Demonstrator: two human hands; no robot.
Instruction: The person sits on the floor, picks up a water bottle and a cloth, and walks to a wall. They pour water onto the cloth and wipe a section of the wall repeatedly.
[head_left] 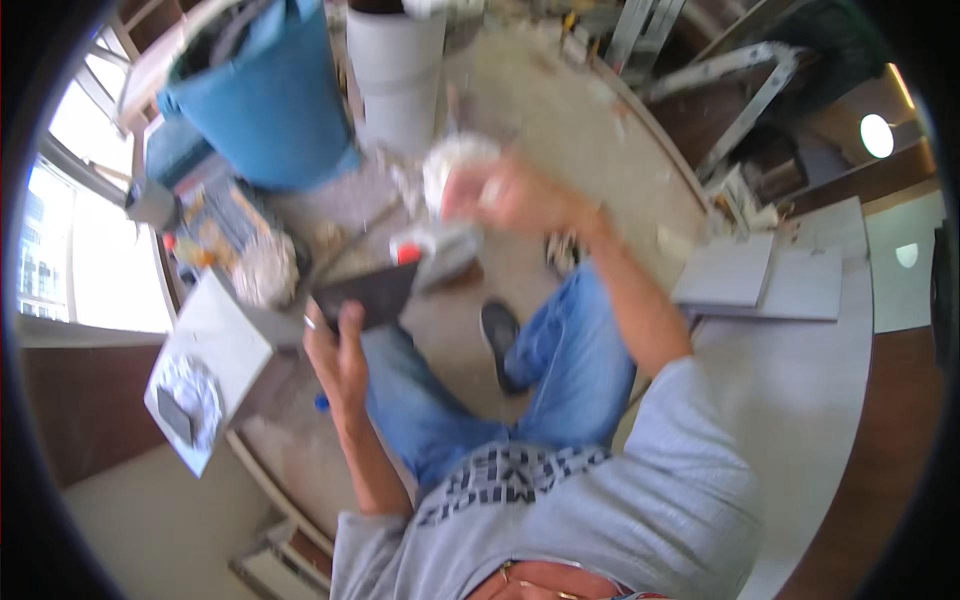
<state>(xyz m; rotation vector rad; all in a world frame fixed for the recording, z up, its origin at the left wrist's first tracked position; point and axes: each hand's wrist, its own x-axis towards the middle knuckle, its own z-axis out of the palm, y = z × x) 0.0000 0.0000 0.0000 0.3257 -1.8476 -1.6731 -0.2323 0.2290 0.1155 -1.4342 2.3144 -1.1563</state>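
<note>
My left hand [340, 360] is closed on a dark, flat rectangular plate [385, 293], held by its near edge above my left knee. My right hand [520, 198] is raised ahead of me, smeared by motion, its fingers curled. A small whitish spot shows between the fingers, too blurred to name. Right beside these fingers is a white fluffy wad [452, 165]; I cannot tell whether the hand touches it. Below that hand lies a white plastic container [445, 250] with a red cap.
A blue tub [265, 105] and a white bucket [395, 70] stand ahead. Another pale wad [265, 270] lies at left, near a white board [225, 345] bearing crumpled white material. Light panels [770, 283] rest on a bench [780, 400] at right; a metal ladder [735, 105] stands behind.
</note>
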